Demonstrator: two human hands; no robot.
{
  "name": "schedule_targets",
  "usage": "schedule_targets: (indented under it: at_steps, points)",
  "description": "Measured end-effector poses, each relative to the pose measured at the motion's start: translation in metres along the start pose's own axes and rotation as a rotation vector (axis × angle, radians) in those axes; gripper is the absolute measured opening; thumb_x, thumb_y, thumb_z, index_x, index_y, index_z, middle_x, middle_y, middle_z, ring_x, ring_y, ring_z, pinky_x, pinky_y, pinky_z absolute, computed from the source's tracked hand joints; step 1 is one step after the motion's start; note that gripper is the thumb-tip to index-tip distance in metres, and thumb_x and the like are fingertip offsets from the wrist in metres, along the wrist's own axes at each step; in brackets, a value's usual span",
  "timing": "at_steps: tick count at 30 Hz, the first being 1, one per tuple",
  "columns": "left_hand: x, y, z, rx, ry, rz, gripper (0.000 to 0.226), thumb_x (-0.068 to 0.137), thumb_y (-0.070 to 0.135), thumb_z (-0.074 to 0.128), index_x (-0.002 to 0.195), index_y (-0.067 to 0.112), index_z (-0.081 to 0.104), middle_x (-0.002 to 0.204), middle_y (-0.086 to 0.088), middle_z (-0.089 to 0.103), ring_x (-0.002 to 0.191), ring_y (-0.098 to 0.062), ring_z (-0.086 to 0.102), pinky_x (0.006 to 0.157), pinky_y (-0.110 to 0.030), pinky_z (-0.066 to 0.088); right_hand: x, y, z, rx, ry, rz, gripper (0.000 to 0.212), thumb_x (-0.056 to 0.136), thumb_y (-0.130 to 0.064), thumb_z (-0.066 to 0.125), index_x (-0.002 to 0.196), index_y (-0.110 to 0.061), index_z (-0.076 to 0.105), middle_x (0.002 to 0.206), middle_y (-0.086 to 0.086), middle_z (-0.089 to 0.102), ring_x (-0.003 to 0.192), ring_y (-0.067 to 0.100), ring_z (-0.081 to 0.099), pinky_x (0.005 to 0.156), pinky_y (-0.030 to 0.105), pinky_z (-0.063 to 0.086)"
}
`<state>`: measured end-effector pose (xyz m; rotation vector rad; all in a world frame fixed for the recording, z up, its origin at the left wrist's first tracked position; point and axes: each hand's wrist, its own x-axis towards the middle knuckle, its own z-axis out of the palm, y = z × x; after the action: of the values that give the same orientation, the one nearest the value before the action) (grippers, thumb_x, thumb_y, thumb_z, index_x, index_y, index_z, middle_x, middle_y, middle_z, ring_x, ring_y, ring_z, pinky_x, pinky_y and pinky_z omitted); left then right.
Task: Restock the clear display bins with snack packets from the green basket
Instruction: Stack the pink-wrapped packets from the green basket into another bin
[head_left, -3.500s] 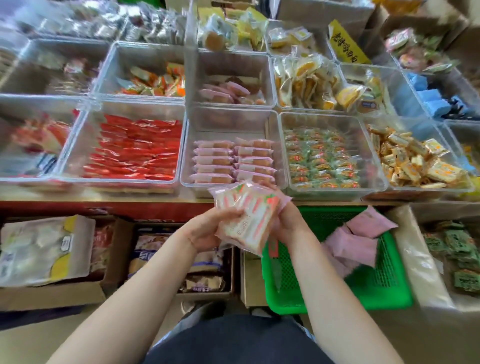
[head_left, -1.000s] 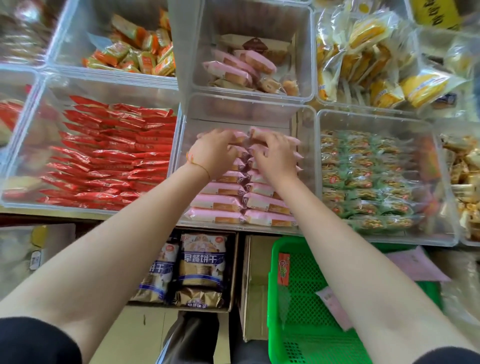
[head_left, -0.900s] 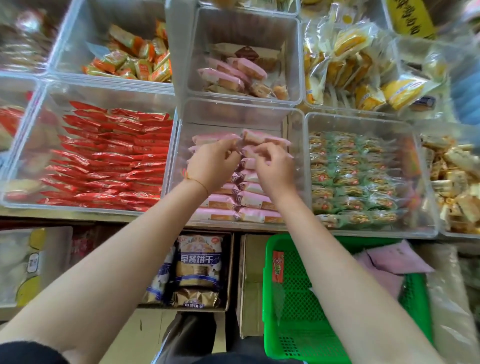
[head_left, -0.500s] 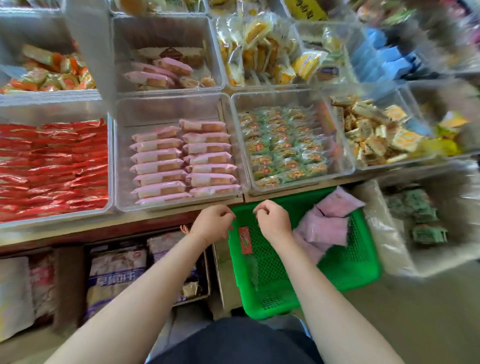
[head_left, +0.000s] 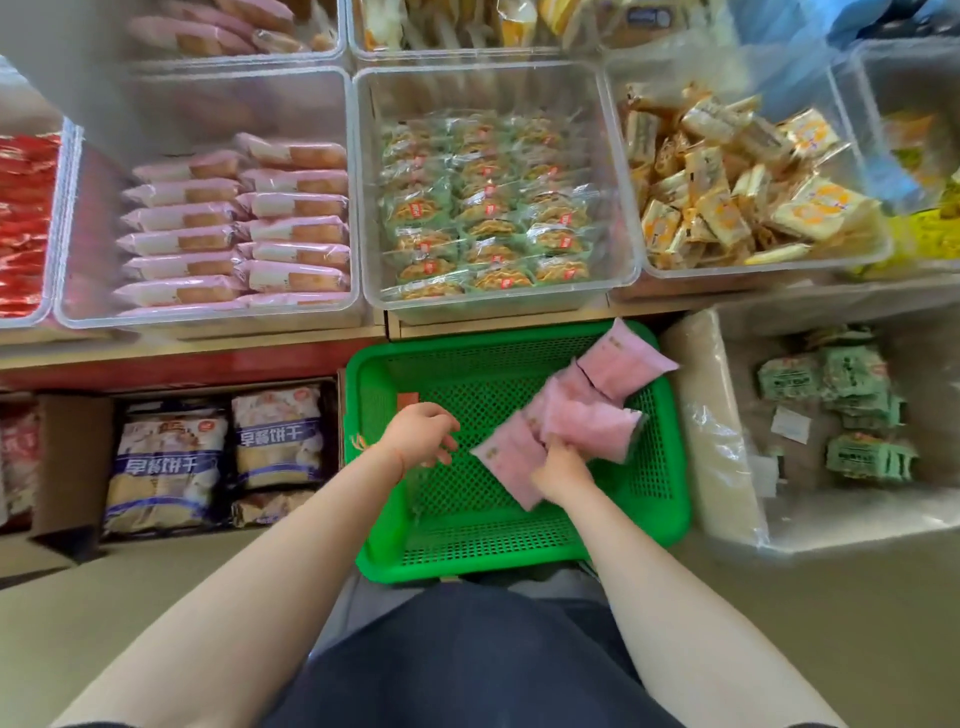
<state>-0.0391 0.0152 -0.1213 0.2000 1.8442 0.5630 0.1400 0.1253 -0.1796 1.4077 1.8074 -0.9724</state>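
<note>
The green basket (head_left: 519, 540) sits low in front of me, below the shelf edge. Several pink snack packets (head_left: 592, 421) lie in its right half. My right hand (head_left: 563, 467) is closed on the nearest of these packets. My left hand (head_left: 421, 434) hovers over the basket's left half, fingers apart and holding nothing. On the shelf above, a clear bin (head_left: 208, 312) holds two neat rows of pink packets (head_left: 234, 223).
A clear bin of green packets (head_left: 493, 208) stands right of the pink one, with a bin of yellow packets (head_left: 737, 192) beyond it and red packets (head_left: 23, 223) at far left. Cardboard boxes with bagged snacks (head_left: 171, 457) sit under the shelf. A plastic-lined box (head_left: 831, 415) stands right of the basket.
Both hands left the pink bin, where they had laid packets, and dropped to the basket. My right hand has closed on pink packets there; my left hand opened.
</note>
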Motion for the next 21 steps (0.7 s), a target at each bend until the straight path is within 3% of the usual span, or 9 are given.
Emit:
schedule_targets:
  at_steps: [2,4,6,9,11,14,16,18,21]
  points:
    - [-0.001,-0.004,0.017,-0.075,-0.003,-0.048,0.014,0.096,0.006,0.044,0.1,0.007,0.058,0.075,-0.007,0.062,0.045,-0.015,0.059,0.04,-0.018,0.036,0.001,0.004,0.01,-0.019,-0.033,-0.001,0.074,0.09,-0.023,0.059,0.153,-0.014,0.021,0.15,0.015,0.037,0.137,0.035,0.039,0.108,0.045,0.038]
    - [-0.004,-0.011,0.029,-0.114,-0.007,-0.113,0.012,0.098,0.007,0.045,0.098,0.007,0.057,0.075,-0.008,0.062,0.048,-0.018,0.058,0.038,-0.016,0.036,0.003,0.008,0.019,-0.05,-0.061,0.004,0.062,0.089,-0.028,0.06,0.144,-0.012,0.036,0.143,0.014,0.047,0.131,0.032,0.047,0.103,0.041,0.04]
    - [-0.004,-0.023,0.038,-0.129,-0.005,-0.179,0.011,0.098,0.009,0.047,0.099,0.007,0.058,0.077,-0.008,0.062,0.051,-0.018,0.059,0.042,-0.019,0.039,0.005,0.01,0.027,-0.027,-0.137,0.0,0.044,0.089,-0.038,0.06,0.124,-0.013,0.054,0.124,0.011,0.06,0.115,0.031,0.058,0.088,0.035,0.046]
    - [0.002,-0.041,0.05,-0.133,0.034,-0.238,0.015,0.096,0.014,0.051,0.107,0.008,0.059,0.091,-0.01,0.062,0.067,-0.022,0.059,0.061,-0.03,0.05,0.009,0.011,0.04,0.03,-0.212,-0.015,0.039,0.088,-0.047,0.06,0.109,-0.013,0.061,0.107,0.009,0.064,0.102,0.03,0.063,0.074,0.033,0.045]
    - [0.011,-0.052,0.057,-0.057,0.092,-0.236,0.03,0.094,0.016,0.054,0.123,0.011,0.058,0.112,-0.012,0.061,0.092,-0.027,0.061,0.082,-0.037,0.054,0.011,0.008,0.043,0.045,-0.18,-0.065,0.026,0.088,-0.041,0.06,0.088,-0.014,0.064,0.094,0.009,0.066,0.087,0.027,0.064,0.063,0.03,0.044]
    - [0.023,-0.061,0.068,-0.058,0.08,-0.267,0.055,0.093,0.018,0.056,0.146,0.01,0.041,0.14,-0.013,0.051,0.123,-0.031,0.051,0.102,-0.04,0.047,0.012,0.002,0.046,0.146,-0.161,-0.075,0.032,0.089,-0.026,0.06,0.061,-0.019,0.046,0.063,0.0,0.053,0.056,0.016,0.047,0.047,0.028,0.029]
    - [0.029,-0.063,0.075,-0.111,0.059,-0.282,0.059,0.094,0.02,0.057,0.148,0.01,0.036,0.144,-0.016,0.047,0.127,-0.033,0.047,0.107,-0.043,0.043,0.012,-0.004,0.049,0.306,-0.193,-0.046,0.03,0.088,-0.025,0.064,0.067,-0.018,0.044,0.065,-0.001,0.05,0.056,0.014,0.043,0.05,0.028,0.03]
    - [0.032,-0.066,0.079,-0.165,0.084,-0.267,0.061,0.093,0.024,0.059,0.148,0.01,0.034,0.143,-0.017,0.047,0.127,-0.034,0.047,0.107,-0.045,0.042,0.011,-0.009,0.052,0.491,-0.208,-0.01,0.028,0.085,-0.031,0.071,0.088,-0.014,0.049,0.083,0.005,0.06,0.062,0.013,0.049,0.052,0.026,0.038]
    - [0.03,-0.069,0.075,-0.307,0.077,-0.244,0.096,0.07,0.055,0.069,0.15,0.023,0.027,0.144,-0.011,0.046,0.128,-0.033,0.048,0.108,-0.051,0.04,0.002,-0.013,0.048,0.576,-0.288,-0.048,0.035,0.088,-0.034,0.071,0.112,-0.012,0.059,0.103,0.007,0.068,0.07,0.011,0.058,0.05,0.017,0.04]
